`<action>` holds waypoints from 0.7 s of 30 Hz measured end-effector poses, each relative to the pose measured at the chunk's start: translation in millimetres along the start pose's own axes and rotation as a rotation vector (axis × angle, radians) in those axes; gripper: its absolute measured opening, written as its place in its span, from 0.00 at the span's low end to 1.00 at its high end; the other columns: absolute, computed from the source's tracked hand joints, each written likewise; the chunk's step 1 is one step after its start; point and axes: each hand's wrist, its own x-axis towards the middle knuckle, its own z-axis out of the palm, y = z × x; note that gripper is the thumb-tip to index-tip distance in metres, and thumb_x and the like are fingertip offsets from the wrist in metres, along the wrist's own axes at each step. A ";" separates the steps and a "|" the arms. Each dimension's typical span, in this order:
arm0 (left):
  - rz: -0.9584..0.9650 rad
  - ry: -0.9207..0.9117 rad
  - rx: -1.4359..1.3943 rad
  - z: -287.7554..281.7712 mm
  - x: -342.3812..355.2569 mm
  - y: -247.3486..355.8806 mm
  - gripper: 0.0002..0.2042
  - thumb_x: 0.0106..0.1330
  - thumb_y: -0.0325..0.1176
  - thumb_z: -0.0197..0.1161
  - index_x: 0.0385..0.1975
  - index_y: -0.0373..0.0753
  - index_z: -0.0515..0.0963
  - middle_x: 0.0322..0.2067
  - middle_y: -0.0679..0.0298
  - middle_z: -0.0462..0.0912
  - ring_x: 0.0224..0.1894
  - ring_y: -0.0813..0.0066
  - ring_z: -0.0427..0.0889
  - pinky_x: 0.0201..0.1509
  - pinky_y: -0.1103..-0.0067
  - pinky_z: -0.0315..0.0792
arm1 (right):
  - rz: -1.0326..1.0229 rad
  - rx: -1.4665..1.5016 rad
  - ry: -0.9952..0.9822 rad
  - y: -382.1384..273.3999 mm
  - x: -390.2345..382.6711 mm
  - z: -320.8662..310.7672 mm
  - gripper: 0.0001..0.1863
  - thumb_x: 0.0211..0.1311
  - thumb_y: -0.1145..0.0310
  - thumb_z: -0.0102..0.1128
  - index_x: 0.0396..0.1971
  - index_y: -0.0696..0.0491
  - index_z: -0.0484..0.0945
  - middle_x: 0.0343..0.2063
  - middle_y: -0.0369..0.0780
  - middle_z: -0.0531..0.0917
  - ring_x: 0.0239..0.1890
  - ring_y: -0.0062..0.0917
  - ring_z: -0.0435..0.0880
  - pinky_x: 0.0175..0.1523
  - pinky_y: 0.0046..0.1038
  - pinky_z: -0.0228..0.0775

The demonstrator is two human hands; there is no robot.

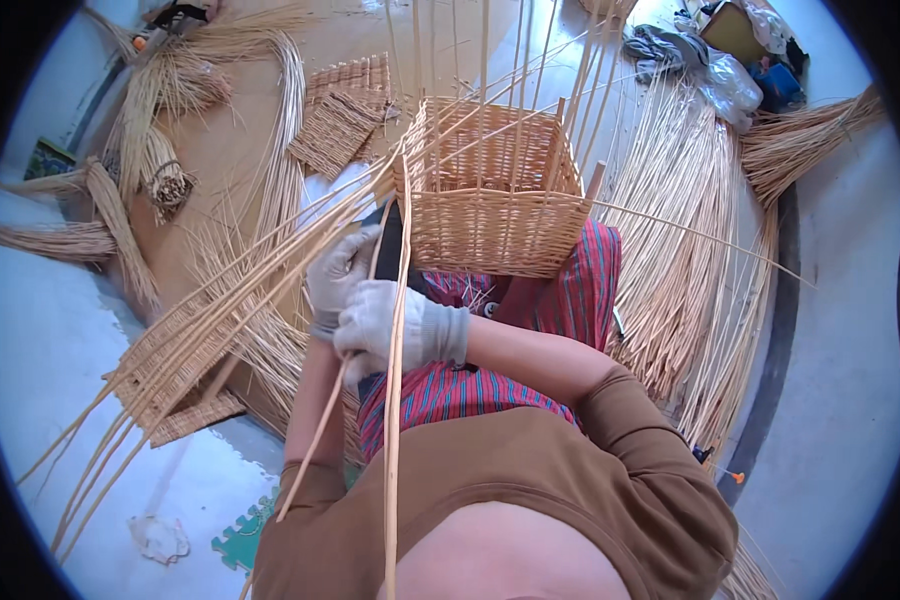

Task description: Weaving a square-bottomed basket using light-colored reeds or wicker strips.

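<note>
Pale floor (210, 465); boxy tan wicker basket (495, 232) at twelve o'clock, apparently knee-steadied; white-gloved right hand (370, 320) clasps thin beige cane (315, 440), left hand (332, 275) unclear.

Basket (495, 232) and cane bundles (670, 235) suggest a workshop.

open-topped tan wicker basket (495, 232), long rods (394, 420)

Rough wicker basket (495, 232), matt cloth gloves (375, 318), seemingly glossy plastic bag (730, 85)
</note>
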 end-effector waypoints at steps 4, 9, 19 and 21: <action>0.523 -0.151 0.408 37.2 32.4 98.3 0.36 0.65 0.30 0.70 0.72 0.36 0.61 0.56 0.55 0.82 0.69 0.63 0.71 0.70 0.67 0.66 | 0.010 -0.145 0.160 -6.8 -25.1 4.1 0.20 0.55 0.48 0.65 0.19 0.50 0.79 0.19 0.40 0.81 0.26 0.38 0.83 0.42 0.39 0.73; 0.293 0.186 -0.089 56.4 68.0 60.1 0.26 0.79 0.31 0.50 0.75 0.45 0.56 0.19 0.77 0.66 0.21 0.89 0.65 0.53 0.76 0.78 | 0.231 -0.102 0.028 -28.3 -43.6 -20.5 0.23 0.57 0.46 0.64 0.15 0.49 0.76 0.16 0.41 0.79 0.27 0.40 0.80 0.39 0.40 0.70; 0.294 0.193 -0.263 38.8 78.0 50.9 0.22 0.82 0.40 0.44 0.66 0.32 0.67 0.17 0.76 0.60 0.20 0.85 0.64 0.54 0.69 0.78 | 0.369 1.009 0.993 126.4 -137.7 -91.4 0.34 0.76 0.39 0.40 0.16 0.51 0.68 0.14 0.33 0.65 0.18 0.24 0.68 0.35 0.35 0.72; 0.414 0.210 -0.076 43.6 63.1 34.1 0.20 0.82 0.40 0.44 0.61 0.31 0.70 0.18 0.74 0.62 0.24 0.82 0.70 0.57 0.68 0.76 | 0.429 1.034 1.111 126.7 -129.7 -96.0 0.36 0.71 0.32 0.37 0.14 0.47 0.59 0.13 0.30 0.57 0.16 0.21 0.58 0.33 0.33 0.68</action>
